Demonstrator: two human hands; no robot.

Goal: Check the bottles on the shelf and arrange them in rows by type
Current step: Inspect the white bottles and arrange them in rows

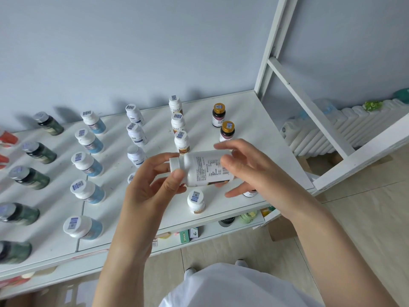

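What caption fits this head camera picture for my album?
A left hand and right hand hold a white bottle sideways above a shelf of bottles in rows.

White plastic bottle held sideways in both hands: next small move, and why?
Probably stand the white plastic bottle upright in the gap between the third brown-banded bottle and the front brown-banded bottle. Left hand pinches its cap, right hand holds its base; its label shows a similar brown band.

On the white shelf (243, 120) stand rows: dark green bottles (39, 152) by its left edge, blue bottles (88, 165) next, gold-capped bottles (218, 115) near its right edge.
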